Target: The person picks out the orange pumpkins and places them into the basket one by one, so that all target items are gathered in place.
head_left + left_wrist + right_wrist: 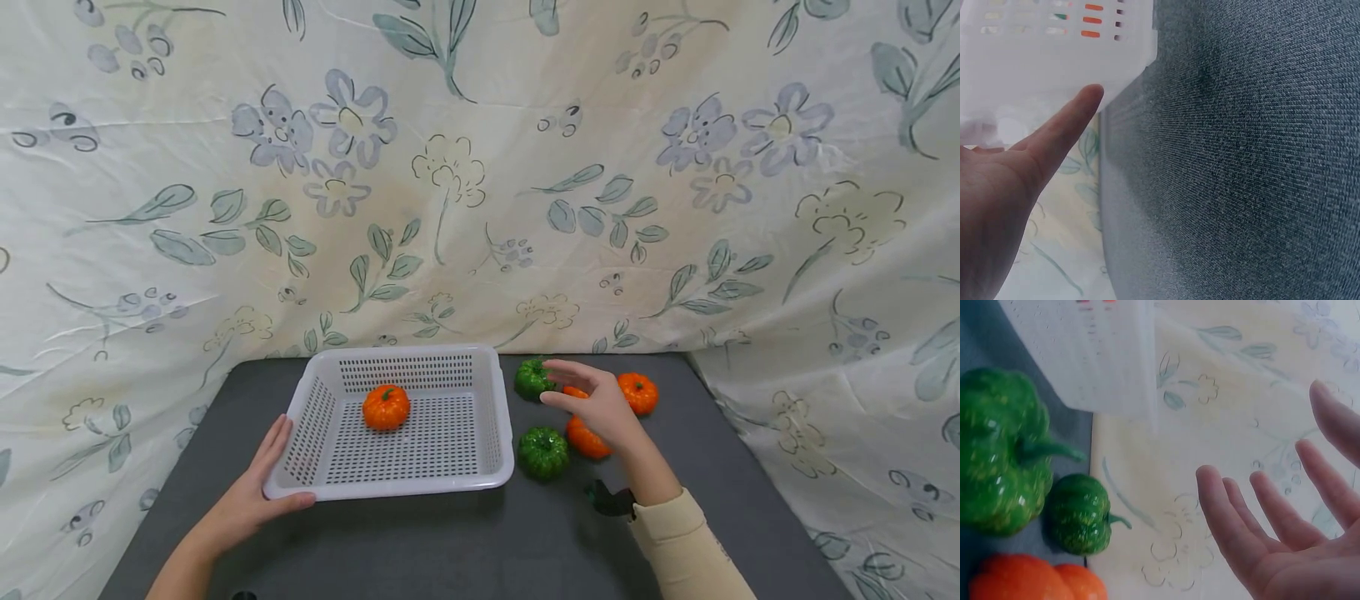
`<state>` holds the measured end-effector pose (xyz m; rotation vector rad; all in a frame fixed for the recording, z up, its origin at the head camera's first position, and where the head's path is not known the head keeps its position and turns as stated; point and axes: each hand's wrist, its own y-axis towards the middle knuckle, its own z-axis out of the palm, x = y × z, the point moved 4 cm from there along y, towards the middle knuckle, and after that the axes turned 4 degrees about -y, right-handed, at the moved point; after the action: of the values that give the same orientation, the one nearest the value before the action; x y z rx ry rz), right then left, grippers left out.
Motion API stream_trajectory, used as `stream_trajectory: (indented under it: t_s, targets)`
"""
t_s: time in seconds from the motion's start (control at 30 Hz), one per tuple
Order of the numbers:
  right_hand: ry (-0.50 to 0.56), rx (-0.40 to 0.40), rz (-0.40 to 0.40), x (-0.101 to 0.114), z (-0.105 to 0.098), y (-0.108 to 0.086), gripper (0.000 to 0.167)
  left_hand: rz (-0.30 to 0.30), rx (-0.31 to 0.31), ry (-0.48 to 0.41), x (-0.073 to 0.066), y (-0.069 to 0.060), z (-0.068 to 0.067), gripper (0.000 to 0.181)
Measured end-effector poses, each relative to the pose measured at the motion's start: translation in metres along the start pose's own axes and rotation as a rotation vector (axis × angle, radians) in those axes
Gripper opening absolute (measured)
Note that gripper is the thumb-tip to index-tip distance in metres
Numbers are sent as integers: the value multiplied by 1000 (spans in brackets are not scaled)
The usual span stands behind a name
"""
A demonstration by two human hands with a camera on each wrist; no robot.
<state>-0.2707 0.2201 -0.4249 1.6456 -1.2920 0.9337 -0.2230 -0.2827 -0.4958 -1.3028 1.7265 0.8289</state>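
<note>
I'm resting my straight-fingered left hand (251, 493) against the basket (420, 487), probably steadying it around one orange pumpkin (386, 408), while my empty right hand (600, 406), fingers parted, is hovering near the pumpkins (543, 455) outside.

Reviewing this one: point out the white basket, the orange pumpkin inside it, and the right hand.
White basket (408, 487): head view, on its near rim.
Orange pumpkin (386, 410): head view, on the middle of its body.
Right hand (597, 404): head view, on the middle of the hand.
</note>
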Motion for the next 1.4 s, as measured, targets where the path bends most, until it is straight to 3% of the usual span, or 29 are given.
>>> stream_trajectory:
  t_s: [0.3, 0.93, 1.2, 1.4]
  targets:
    - [16, -20, 17, -11, -19, -5, 54, 2, -3, -4, 0, -1, 0, 116]
    - [-161, -165, 96, -37, -65, -11, 61, 8, 1, -16, 2, -5, 1, 115]
    - [-144, -244, 135, -58, -82, -9, 66, 33, -3, -2, 1, -7, 1, 114]
    - [-142, -289, 170, -73, -98, -13, 67, 14, 12, 0, 0, -2, 0, 115]
